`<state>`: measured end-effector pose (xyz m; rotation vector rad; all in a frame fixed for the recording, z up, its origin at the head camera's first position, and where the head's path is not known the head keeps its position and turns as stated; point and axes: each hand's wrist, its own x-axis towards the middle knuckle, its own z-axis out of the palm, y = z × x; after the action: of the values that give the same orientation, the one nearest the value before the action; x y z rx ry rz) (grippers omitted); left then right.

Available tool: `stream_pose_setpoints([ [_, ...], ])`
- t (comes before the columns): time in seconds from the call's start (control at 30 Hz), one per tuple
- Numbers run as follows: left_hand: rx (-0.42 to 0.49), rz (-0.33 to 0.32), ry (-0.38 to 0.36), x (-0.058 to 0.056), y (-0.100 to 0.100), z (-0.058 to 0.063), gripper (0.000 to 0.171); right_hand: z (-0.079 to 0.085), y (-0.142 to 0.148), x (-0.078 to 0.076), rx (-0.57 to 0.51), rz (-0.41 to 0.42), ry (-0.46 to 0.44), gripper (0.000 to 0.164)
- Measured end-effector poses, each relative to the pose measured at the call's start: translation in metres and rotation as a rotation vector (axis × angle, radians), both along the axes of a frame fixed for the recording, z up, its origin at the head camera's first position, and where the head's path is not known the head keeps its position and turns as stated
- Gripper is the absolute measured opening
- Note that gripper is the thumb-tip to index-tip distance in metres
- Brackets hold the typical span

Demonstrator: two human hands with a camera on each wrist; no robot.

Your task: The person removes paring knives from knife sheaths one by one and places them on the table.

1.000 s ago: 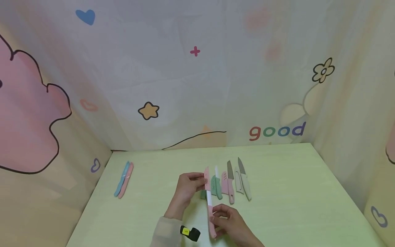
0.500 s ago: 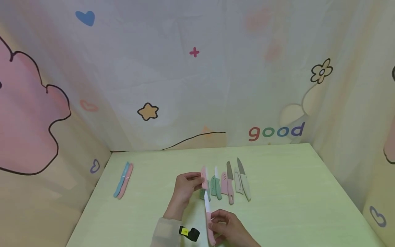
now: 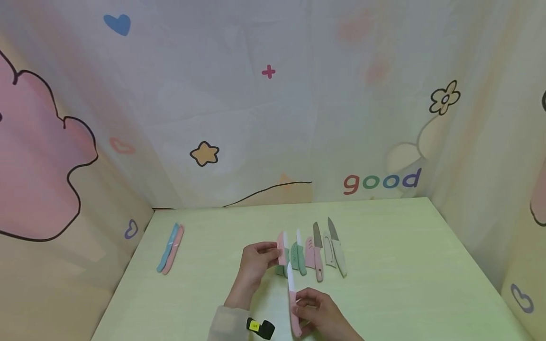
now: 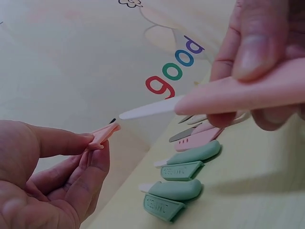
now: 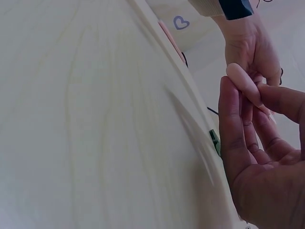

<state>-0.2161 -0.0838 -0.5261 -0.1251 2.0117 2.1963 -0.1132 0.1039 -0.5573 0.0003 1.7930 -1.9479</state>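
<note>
Behind the left hand (image 3: 257, 261) is a pale cream sleeve (image 3: 229, 324); on its thumb side sits a black band (image 3: 261, 330) with a rounded black block (image 3: 268, 330) and a yellow label (image 3: 254, 326) bearing tiny dark marks.

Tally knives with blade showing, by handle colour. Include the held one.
Green knives: 2
Pink knives, one in the right hand: 2
Off-white knife: 1
Total: 5

Backdrop (image 3: 294, 113): is hanging pale and wrinkled; a blue heart (image 3: 119, 25), star (image 3: 204, 154) and "good" lettering (image 3: 383, 181) are showing;
Pink shape (image 3: 38, 161): is spreading at left;
Table (image 3: 409, 265): is stretching below, pale green
</note>
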Motion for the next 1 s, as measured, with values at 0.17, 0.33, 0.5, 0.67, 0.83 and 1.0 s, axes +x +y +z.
stream_pose_setpoints([
  [0.17,-0.003,-0.017,-0.002,0.007,-0.002,-0.005,0.024,-0.001,0.002,-0.001,-0.023,0.001,0.028,0.029],
  [0.33,0.036,-0.041,0.001,0.017,-0.004,-0.007,0.027,-0.003,0.002,-0.001,-0.059,-0.002,0.044,0.03],
  [0.5,0.072,-0.048,0.005,0.025,-0.005,-0.011,0.028,-0.002,0.001,-0.002,-0.055,-0.029,0.051,0.033],
  [0.67,0.075,-0.064,-0.006,0.03,-0.005,-0.013,0.03,0.001,0.0,-0.004,-0.058,-0.053,0.044,0.036],
  [0.83,0.074,-0.098,-0.02,0.036,-0.004,-0.013,0.031,0.001,-0.001,-0.007,-0.057,-0.075,0.053,0.037],
  [1.0,0.045,-0.119,-0.05,0.041,-0.003,-0.019,0.031,0.001,-0.001,-0.009,-0.063,-0.091,0.072,0.038],
])
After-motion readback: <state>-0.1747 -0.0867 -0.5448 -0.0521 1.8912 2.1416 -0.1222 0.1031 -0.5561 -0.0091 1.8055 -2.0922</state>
